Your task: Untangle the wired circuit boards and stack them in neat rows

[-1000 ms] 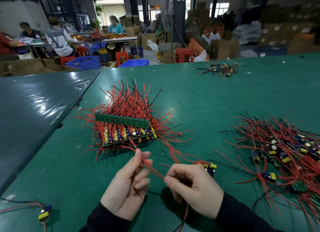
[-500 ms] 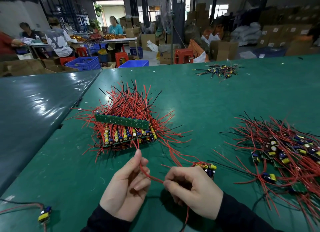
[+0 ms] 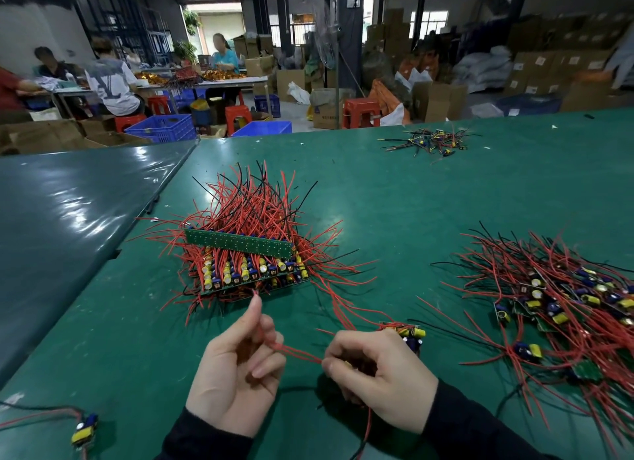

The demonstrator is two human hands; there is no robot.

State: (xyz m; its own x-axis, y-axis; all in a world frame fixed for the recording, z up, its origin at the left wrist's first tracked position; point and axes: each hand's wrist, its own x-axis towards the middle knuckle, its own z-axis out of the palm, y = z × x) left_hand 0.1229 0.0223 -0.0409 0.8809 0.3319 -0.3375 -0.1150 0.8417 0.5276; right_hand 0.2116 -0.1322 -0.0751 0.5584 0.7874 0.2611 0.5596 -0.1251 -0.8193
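**Red leads drawn taut between two hands**

The left hand [image 3: 236, 374] pinches thin red insulated wires [image 3: 296, 354], index finger raised; the right hand [image 3: 379, 377] curls round their other end. The hands are apart, the wires running nearly level between them, left to right.

Just behind the right hand lies a small circuit board with yellow and blue capacitors [image 3: 410, 334]. Beyond the left hand sits the neat stack of green boards [image 3: 247, 264], its long axis crosswise, leads bristling away. Right of that stack sprawls a tangled heap of wired boards [image 3: 562, 308]. Smooth green table covering [image 3: 394, 212] lies bare between them.
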